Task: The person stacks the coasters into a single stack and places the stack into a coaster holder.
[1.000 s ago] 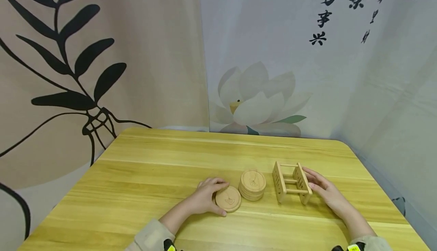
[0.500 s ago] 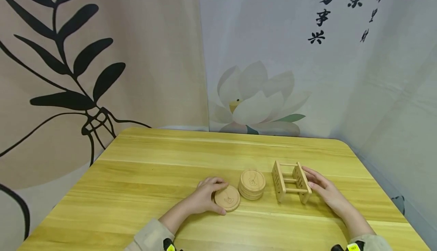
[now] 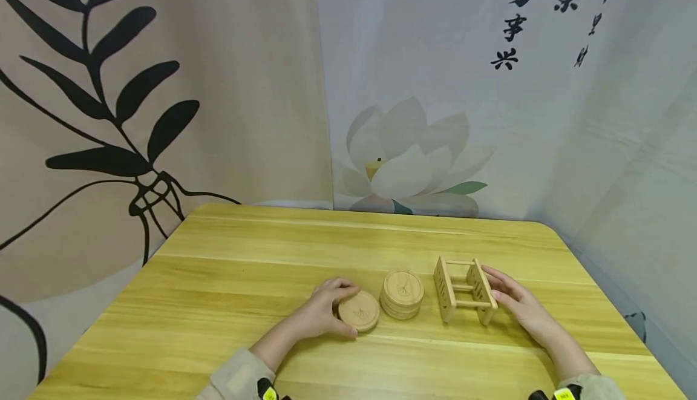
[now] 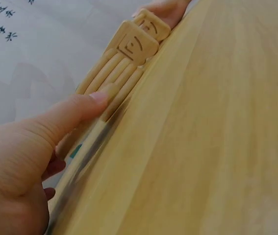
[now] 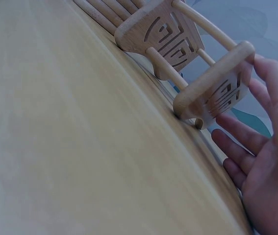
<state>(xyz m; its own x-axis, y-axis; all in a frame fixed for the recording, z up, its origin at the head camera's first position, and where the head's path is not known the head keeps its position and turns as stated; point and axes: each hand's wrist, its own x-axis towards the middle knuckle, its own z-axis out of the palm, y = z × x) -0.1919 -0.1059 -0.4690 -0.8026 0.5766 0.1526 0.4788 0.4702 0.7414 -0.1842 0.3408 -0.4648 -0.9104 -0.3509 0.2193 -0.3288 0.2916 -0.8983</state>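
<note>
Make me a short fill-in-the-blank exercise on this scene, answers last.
1. In the head view, the right hand touches the pale, open-framed wooden rack on its ____ side.
2. The left hand holds a round, pale wooden disc between thumb and ____.
3. The stack of round, pale wooden discs stands to the rack's ____.

Missing words: right; fingers; left.

Curtained indoor corner, exact kind unclear: printed drapes (image 3: 256, 85) behind 1 wooden table (image 3: 234, 261)
</note>
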